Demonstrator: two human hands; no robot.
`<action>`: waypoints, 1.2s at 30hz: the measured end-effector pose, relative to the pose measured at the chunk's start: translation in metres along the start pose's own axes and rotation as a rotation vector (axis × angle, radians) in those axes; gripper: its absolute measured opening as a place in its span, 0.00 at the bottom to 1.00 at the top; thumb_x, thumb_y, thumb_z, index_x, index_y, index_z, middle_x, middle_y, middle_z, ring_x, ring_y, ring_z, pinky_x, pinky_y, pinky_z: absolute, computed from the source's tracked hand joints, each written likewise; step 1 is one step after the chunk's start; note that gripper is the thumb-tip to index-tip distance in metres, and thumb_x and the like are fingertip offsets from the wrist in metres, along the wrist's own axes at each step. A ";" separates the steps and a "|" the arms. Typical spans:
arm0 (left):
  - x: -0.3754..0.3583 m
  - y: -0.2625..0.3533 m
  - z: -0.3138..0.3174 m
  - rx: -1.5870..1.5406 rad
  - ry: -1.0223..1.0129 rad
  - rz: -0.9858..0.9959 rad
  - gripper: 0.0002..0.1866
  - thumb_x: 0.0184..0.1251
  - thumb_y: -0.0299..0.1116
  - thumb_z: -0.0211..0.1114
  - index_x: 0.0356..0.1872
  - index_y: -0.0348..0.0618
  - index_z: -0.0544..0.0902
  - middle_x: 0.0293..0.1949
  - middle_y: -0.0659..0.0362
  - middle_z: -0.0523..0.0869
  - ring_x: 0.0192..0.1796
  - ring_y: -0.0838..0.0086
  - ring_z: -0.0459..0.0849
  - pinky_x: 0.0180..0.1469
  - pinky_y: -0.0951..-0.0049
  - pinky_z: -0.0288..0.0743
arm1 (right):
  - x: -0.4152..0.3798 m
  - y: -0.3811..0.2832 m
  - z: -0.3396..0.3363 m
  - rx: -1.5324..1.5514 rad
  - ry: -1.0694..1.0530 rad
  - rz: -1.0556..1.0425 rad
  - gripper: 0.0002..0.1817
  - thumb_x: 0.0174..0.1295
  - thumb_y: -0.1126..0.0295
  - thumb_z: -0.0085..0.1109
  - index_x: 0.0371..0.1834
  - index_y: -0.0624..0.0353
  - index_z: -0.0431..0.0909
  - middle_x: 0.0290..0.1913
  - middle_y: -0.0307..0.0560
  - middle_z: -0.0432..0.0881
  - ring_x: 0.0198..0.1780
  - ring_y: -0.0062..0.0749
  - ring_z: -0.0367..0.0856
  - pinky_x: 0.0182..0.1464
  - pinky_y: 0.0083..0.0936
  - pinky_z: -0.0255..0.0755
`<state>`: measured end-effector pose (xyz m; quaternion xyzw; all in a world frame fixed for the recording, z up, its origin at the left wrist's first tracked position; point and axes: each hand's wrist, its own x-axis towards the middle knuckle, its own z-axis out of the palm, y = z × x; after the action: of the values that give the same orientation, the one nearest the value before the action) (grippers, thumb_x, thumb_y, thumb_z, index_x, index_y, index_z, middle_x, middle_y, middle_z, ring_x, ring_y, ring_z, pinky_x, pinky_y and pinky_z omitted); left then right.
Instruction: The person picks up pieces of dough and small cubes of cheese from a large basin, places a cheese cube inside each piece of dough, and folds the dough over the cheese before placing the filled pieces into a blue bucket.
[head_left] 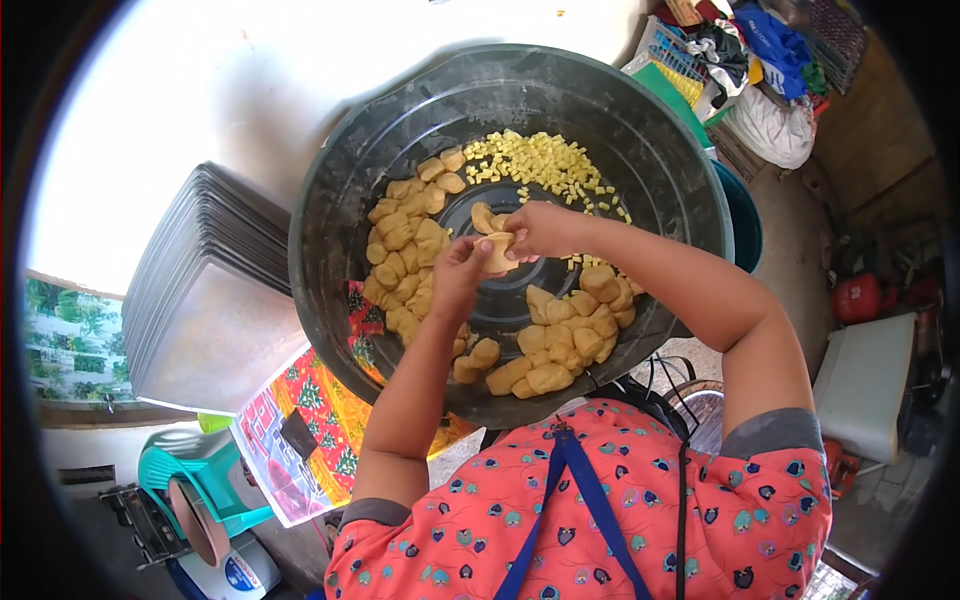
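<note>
My left hand (461, 272) and my right hand (541, 230) meet over the middle of a big dark round tub (640, 115). Between them is a flattened piece of dough (497, 253), pinched at its edges by the fingers of both hands. Just behind it lie a few more dough pieces (483, 217), partly covered by my hands. Lumps of tan dough (398, 230) line the tub's left side, and another heap of dough (560, 340) sits at the near side. Small pale yellow cubes (540, 160) are scattered across the far part of the tub.
A stack of metal trays (215, 290) leans left of the tub, by a colourful printed cloth (310, 420). A teal plastic chair (200, 470) stands lower left. Crates and bags (770, 125) are piled at the upper right. A red container (862, 298) sits far right.
</note>
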<state>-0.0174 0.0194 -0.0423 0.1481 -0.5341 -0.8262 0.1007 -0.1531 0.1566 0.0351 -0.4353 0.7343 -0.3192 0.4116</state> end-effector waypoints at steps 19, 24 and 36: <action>0.002 -0.001 -0.003 -0.216 0.007 -0.055 0.10 0.71 0.33 0.54 0.46 0.38 0.73 0.44 0.53 0.81 0.46 0.65 0.83 0.48 0.62 0.82 | 0.006 0.006 0.005 0.219 0.159 0.089 0.21 0.60 0.59 0.63 0.47 0.66 0.77 0.31 0.43 0.80 0.31 0.23 0.77 0.32 0.21 0.75; -0.005 0.012 0.009 -0.276 -0.004 -0.044 0.12 0.69 0.32 0.56 0.49 0.39 0.72 0.45 0.52 0.81 0.46 0.61 0.83 0.47 0.59 0.82 | 0.008 0.009 0.000 0.170 0.098 0.092 0.24 0.49 0.64 0.72 0.47 0.65 0.77 0.33 0.47 0.82 0.36 0.28 0.80 0.36 0.25 0.75; 0.001 0.000 -0.007 -0.219 -0.135 -0.060 0.09 0.69 0.35 0.57 0.42 0.40 0.74 0.45 0.51 0.82 0.46 0.59 0.84 0.42 0.57 0.84 | 0.006 0.001 0.000 -0.014 0.121 0.019 0.15 0.54 0.60 0.65 0.36 0.61 0.83 0.28 0.47 0.83 0.32 0.35 0.81 0.37 0.29 0.72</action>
<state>-0.0163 0.0132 -0.0449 0.0962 -0.4417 -0.8903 0.0555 -0.1553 0.1518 0.0320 -0.4109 0.7643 -0.3357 0.3664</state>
